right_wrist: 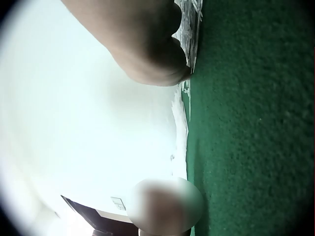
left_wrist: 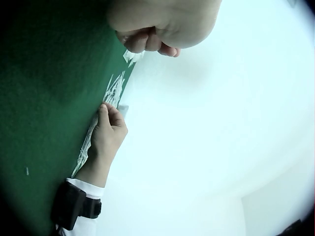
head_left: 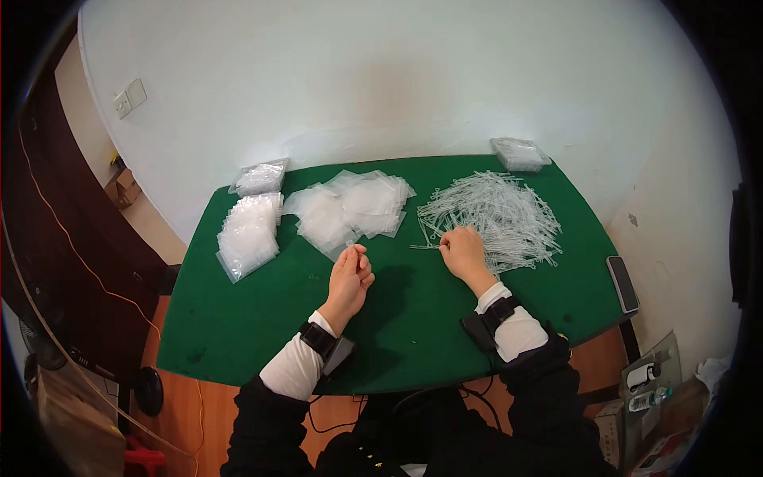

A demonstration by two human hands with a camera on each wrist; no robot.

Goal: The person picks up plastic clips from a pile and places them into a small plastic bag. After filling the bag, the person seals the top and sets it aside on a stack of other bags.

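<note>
The left hand [head_left: 348, 284] is raised with curled fingers at the near edge of loose clear bags [head_left: 373, 203]; whether its fingertips touch a bag cannot be told. No held item shows in it in the left wrist view. The right hand [head_left: 467, 256] pinches thin clear plastic pieces [head_left: 425, 247] at the left side of a large heap of them [head_left: 509, 215]. In the left wrist view the right hand [left_wrist: 107, 140] has thumb and forefinger together beside the heap. The right wrist view shows its curled fingers [right_wrist: 152, 54] by the heap, their tips partly hidden.
Fanned bags [head_left: 250, 234] lie on the green table [head_left: 262, 326] at the left, with a stack [head_left: 261, 177] behind. Another stack [head_left: 520, 154] is at the back right. A phone [head_left: 622, 284] lies at the right edge. The wall [head_left: 397, 79] stands behind the table.
</note>
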